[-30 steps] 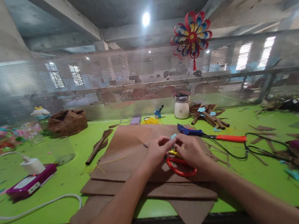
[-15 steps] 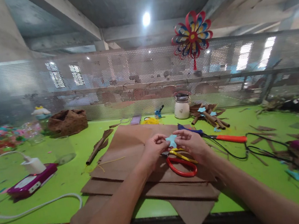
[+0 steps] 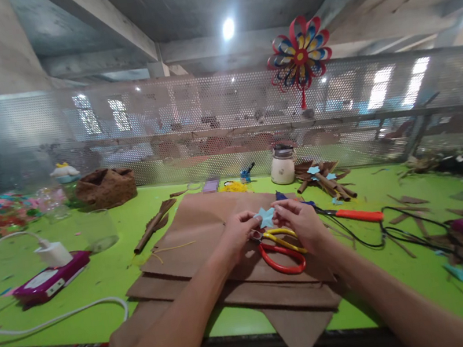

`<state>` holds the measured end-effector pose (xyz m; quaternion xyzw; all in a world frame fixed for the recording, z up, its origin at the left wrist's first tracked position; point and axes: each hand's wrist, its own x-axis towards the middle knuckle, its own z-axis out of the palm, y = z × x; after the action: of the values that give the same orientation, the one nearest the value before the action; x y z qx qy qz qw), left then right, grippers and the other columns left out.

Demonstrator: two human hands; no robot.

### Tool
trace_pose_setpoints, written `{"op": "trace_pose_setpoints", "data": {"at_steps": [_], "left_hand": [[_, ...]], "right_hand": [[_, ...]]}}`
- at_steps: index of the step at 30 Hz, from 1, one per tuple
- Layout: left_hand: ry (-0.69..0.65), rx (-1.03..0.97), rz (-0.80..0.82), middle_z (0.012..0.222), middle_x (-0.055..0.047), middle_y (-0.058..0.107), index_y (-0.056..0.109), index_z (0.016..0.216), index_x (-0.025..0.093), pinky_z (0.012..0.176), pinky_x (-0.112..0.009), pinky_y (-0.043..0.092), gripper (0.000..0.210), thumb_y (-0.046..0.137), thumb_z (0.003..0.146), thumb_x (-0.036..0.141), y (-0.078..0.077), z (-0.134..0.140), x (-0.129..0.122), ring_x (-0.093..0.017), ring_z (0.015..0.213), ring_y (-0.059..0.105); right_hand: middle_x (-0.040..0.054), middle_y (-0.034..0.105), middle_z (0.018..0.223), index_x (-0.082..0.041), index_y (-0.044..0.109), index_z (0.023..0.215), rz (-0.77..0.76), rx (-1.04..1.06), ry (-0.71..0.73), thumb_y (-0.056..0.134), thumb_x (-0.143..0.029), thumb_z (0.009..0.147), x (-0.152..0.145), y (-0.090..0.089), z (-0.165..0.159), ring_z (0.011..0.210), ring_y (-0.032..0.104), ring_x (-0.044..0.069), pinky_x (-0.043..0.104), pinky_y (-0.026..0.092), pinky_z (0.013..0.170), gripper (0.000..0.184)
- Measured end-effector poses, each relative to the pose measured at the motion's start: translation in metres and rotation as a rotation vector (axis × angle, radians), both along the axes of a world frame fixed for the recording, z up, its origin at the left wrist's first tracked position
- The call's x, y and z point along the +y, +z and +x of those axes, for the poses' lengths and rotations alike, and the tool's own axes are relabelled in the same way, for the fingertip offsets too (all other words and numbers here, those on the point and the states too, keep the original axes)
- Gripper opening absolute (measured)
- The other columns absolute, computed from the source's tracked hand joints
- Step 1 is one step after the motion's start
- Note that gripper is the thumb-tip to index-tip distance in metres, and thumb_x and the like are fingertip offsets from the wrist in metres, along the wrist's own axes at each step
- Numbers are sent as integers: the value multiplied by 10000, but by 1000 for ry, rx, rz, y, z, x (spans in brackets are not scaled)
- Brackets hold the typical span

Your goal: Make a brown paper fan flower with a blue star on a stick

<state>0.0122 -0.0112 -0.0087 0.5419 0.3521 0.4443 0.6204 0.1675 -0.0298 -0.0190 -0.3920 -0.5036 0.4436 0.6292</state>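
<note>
Between my two hands is a small light-blue flower-shaped cutout (image 3: 266,216). My left hand (image 3: 243,234) pinches its left side between thumb and fingers. On the opposite edge, the fingertips of my right hand (image 3: 298,220) are closed on a petal. Just under the hands lie scissors (image 3: 283,257) with one red and one yellow handle, their blades mostly hidden by my left hand. They rest on stacked brown sheets (image 3: 202,269). A tool with blue and red-orange handles (image 3: 359,215) lies right of my right hand, partly covered by it.
Brown rolled pieces with blue cutouts (image 3: 327,180) lie at the back right, beside a white jar (image 3: 282,165). A brown rolled piece (image 3: 154,225) is to the left. Purple power strips (image 3: 52,278) with cables sit at both sides. A perforated metal screen (image 3: 189,127) closes the back.
The right fingers have shifted slightly on the blue cutout's edge, and more of the cutout shows. My left hand still pinches it. The view has moved a little.
</note>
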Motion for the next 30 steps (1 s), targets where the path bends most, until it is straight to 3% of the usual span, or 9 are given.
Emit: {"op": "trace_pose_setpoints", "data": {"at_steps": [4,11,16,21,26,30], "left_hand": [[3,10,8,599,-17,576,572,660,129,531,-211,378,236,695,587,316,1,-1,0,-114,564,554],[-81,-7,59,637,-30,593,601,699,112,539,-214,382,246,663,631,341,-3,-2,3,-94,549,517],[-114,-75,12,653,-33,588,590,706,117,523,-201,382,226,629,676,338,-4,-2,3,-91,570,527],[53,-91,-15,636,-49,591,568,696,115,515,-208,381,240,602,699,352,-2,-2,4,-94,547,533],[265,-109,26,485,0,510,520,611,128,449,-198,326,314,555,715,422,-1,-3,6,-72,432,457],[438,-144,94,423,37,439,472,549,140,397,-185,242,318,570,690,407,11,-11,10,-47,375,383]], "right_hand": [[25,587,641,-127,622,799,-31,9,38,594,-469,718,-2,2,-1,573,542,118,259,445,568,352],[14,600,652,-130,623,722,-34,-235,96,651,-416,669,-6,-2,-4,559,498,105,224,392,529,292],[17,601,650,-148,610,724,-63,-176,86,650,-401,663,-4,-4,-2,555,507,116,247,423,549,264],[10,586,593,-151,595,685,-89,-149,22,679,-425,616,2,-8,4,530,515,125,258,432,525,295],[-10,572,551,-147,589,676,-81,-200,-1,662,-429,630,4,-11,8,488,481,102,237,390,497,295],[-16,565,534,-148,582,664,-94,-274,-10,633,-401,660,3,-10,8,474,468,94,226,369,484,258]]}}
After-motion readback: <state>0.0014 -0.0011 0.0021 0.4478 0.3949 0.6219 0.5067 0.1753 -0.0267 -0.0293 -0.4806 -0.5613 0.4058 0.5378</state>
